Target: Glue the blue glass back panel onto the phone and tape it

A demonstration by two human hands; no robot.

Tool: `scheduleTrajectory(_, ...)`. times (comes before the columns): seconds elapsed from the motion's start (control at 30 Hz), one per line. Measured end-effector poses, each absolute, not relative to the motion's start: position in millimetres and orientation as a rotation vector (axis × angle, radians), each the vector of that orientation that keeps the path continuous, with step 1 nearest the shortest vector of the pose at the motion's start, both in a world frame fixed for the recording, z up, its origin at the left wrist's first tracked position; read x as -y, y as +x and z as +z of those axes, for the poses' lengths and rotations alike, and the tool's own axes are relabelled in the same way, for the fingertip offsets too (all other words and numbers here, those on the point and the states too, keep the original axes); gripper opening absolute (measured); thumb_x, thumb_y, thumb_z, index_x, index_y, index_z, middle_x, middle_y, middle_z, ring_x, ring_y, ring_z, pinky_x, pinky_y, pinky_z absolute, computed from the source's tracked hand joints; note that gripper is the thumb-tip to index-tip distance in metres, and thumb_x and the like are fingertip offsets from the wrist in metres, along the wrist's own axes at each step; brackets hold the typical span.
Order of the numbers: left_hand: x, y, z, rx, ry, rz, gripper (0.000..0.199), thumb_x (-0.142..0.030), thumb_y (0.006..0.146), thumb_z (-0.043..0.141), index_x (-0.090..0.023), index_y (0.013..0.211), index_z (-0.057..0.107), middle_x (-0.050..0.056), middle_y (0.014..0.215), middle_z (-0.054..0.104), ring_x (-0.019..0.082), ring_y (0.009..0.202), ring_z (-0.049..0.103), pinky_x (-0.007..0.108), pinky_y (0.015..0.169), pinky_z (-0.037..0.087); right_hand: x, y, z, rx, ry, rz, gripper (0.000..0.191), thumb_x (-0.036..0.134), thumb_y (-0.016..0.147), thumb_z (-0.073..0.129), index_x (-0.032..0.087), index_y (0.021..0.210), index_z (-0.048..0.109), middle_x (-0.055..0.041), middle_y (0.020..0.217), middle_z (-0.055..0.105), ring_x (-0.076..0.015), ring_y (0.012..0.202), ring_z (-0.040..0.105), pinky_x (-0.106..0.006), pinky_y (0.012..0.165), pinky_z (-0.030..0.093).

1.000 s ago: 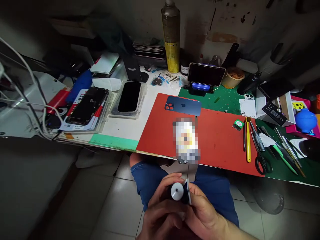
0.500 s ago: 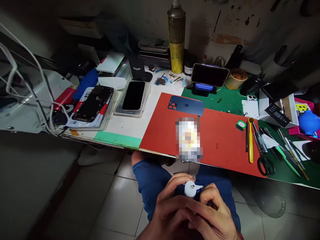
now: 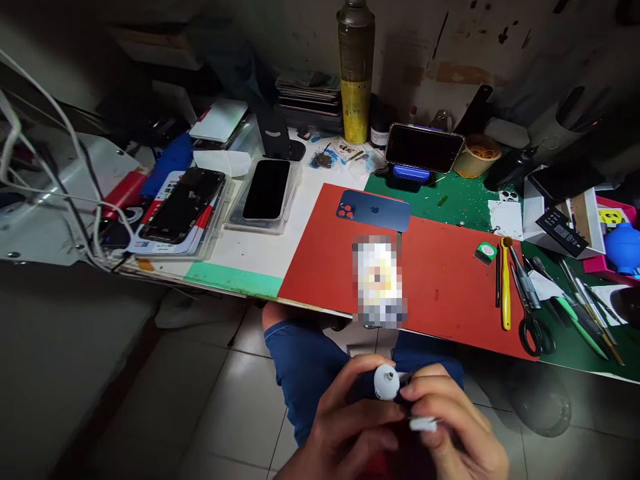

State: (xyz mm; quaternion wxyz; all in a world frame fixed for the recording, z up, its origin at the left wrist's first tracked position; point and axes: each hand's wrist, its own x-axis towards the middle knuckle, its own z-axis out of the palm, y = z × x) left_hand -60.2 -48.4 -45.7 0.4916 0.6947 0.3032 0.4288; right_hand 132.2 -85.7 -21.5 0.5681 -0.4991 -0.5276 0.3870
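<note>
Below the table's front edge, my left hand [image 3: 345,413] is wrapped round a white-topped tube [image 3: 387,382] with a small dark tip facing up. Close on its right, my right hand [image 3: 455,413] pinches a small white piece [image 3: 423,424] between thumb and fingers; its upper fingertips are beside the tube. Above my hands, a pixelated object [image 3: 379,283] lies at the front edge of the red mat [image 3: 445,267]. Behind it lies a blue phone back panel [image 3: 375,211].
Tools, including a yellow brush [image 3: 506,287] and black scissors [image 3: 535,337], lie to the right. Phones rest on cases at the left, one with a black screen [image 3: 267,190]. A spray can [image 3: 355,73] and a propped phone [image 3: 424,148] stand behind the mat.
My right hand has moved right and slightly away from my left. The small white piece now shows in its fingers. The view has shifted slightly.
</note>
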Motion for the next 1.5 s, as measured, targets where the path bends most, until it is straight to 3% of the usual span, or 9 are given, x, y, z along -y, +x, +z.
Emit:
scheduleTrajectory(0.1,50.0,-67.4,-52.5,-0.832,1.867,1.011,0.043,0.0,0.101,0.059,-0.027,0.132,0.073,0.012,0.146,0.059,0.022,0.128,0.07,0.032,0.101,0.063,90.5,150.8,-19.8,1.147,-1.384,0.94,0.026,0.027,0.111,0.062,0.036,0.126,0.081,-0.0063,0.096,0.082,-0.0215,0.086,0.078,-0.032,0.08,0.064)
scheduleTrajectory(0.2,49.7,-68.5,-59.2,-0.869,2.016,1.031,0.046,0.005,0.099,0.057,-0.023,0.131,0.074,0.013,0.148,0.057,0.024,0.137,0.064,0.033,0.108,0.061,86.1,169.3,-16.7,1.343,-1.493,0.924,0.028,0.028,0.108,0.064,0.03,0.128,0.083,-0.0069,0.091,0.077,-0.0192,0.078,0.074,-0.025,0.07,0.062)
scheduleTrajectory(0.5,45.6,-58.8,-61.9,-0.908,2.154,1.049,0.039,0.001,0.102,0.057,-0.023,0.128,0.075,0.01,0.145,0.059,0.02,0.134,0.063,0.035,0.109,0.062,63.1,154.8,-3.3,1.165,-1.511,0.966,0.013,0.034,0.098,0.08,0.023,0.093,0.085,-0.0049,0.078,0.074,-0.0159,0.062,0.07,-0.022,0.057,0.06)
scheduleTrajectory(0.73,44.5,-57.0,-59.9,-0.933,2.239,1.069,0.032,-0.005,0.105,0.057,-0.022,0.125,0.075,0.011,0.142,0.06,0.021,0.134,0.064,0.035,0.109,0.062,67.3,145.8,-14.7,1.064,-1.564,0.984,0.02,0.038,0.1,0.078,0.022,0.09,0.084,-0.0005,0.061,0.069,-0.0145,0.055,0.067,-0.021,0.057,0.059)
scheduleTrajectory(1.0,49.5,-62.4,-56.1,-0.938,2.049,1.029,0.034,-0.007,0.106,0.058,-0.024,0.131,0.072,0.011,0.15,0.058,0.02,0.135,0.067,0.03,0.11,0.061,90.0,157.2,-30.5,0.689,-1.417,1.248,0.015,0.032,0.095,0.086,0.022,0.105,0.08,-0.0059,0.087,0.079,-0.0175,0.076,0.077,-0.026,0.074,0.065)
scheduleTrajectory(1.1,51.7,-61.4,-53.4,-0.906,1.902,1.066,0.034,-0.025,0.105,0.068,-0.023,0.14,0.067,0.015,0.156,0.053,0.023,0.134,0.068,0.031,0.108,0.062,99.0,147.6,-33.0,0.603,-1.285,1.504,0.016,0.034,0.096,0.086,0.02,0.099,0.079,-0.0072,0.082,0.079,-0.0162,0.067,0.076,-0.024,0.064,0.062)
scheduleTrajectory(1.2,53.7,-57.6,-52.2,-0.837,1.831,1.122,0.034,-0.021,0.106,0.066,-0.024,0.14,0.067,0.014,0.157,0.051,0.023,0.132,0.069,0.03,0.103,0.064,106.1,132.9,-36.5,0.54,-1.242,1.639,0.021,0.038,0.096,0.086,0.018,0.095,0.08,-0.0053,0.069,0.075,-0.0125,0.056,0.069,-0.02,0.055,0.054)
scheduleTrajectory(1.37,57.5,-54.8,-51.3,-0.783,1.749,1.155,0.027,-0.023,0.108,0.063,-0.024,0.135,0.07,0.013,0.157,0.053,0.021,0.124,0.072,0.03,0.098,0.065,118.3,130.0,-42.5,0.587,-1.293,1.583,0.022,0.039,0.091,0.09,0.018,0.091,0.082,-0.0054,0.069,0.074,-0.0122,0.052,0.065,-0.021,0.051,0.051)
scheduleTrajectory(1.5,56.7,-55.8,-47.4,-0.762,1.687,1.263,0.024,-0.03,0.111,0.059,-0.023,0.129,0.073,0.012,0.159,0.055,0.023,0.135,0.067,0.031,0.106,0.062,114.4,140.1,-36.2,0.37,-1.34,1.328,0.029,0.046,0.092,0.087,0.018,0.086,0.083,-0.0041,0.066,0.069,-0.0107,0.049,0.059,-0.02,0.046,0.046)
